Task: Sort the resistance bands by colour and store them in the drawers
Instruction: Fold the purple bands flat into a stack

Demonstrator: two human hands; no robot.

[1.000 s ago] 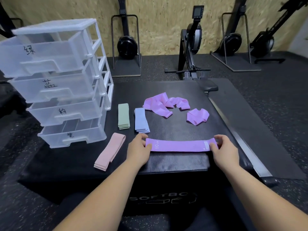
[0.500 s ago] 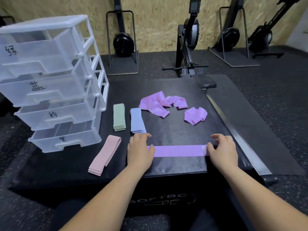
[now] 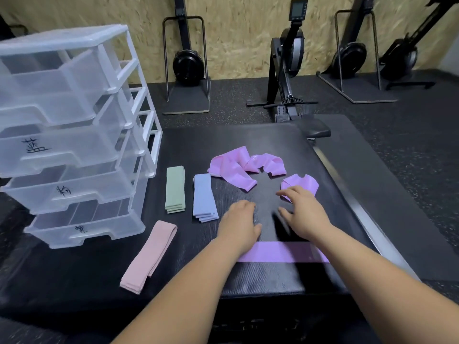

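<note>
Our left hand [image 3: 239, 224] and right hand [image 3: 303, 217] hover open, empty, right of the drawers [image 3: 74, 145]. Beside the drawers lie the green stack [image 3: 175, 189], blue stack [image 3: 203, 197] and pink stack [image 3: 149, 256]; farther right, a flat purple band [image 3: 280, 252] and crumpled purple bands [image 3: 236, 167]. Nothing looks stored yet.

1. I see my left hand [image 3: 239, 223] and right hand [image 3: 303, 214] open, palms down, just beyond a flattened purple band [image 3: 278, 252] on the black box [image 3: 260, 276].
2. My right fingertips [image 3: 283, 193] sit just beside a crumpled purple band [image 3: 306, 182].
3. A green stack [image 3: 175, 189], a blue stack [image 3: 204, 197] and a pink band [image 3: 149, 256] lie beside the clear drawer unit [image 3: 74, 135].
</note>
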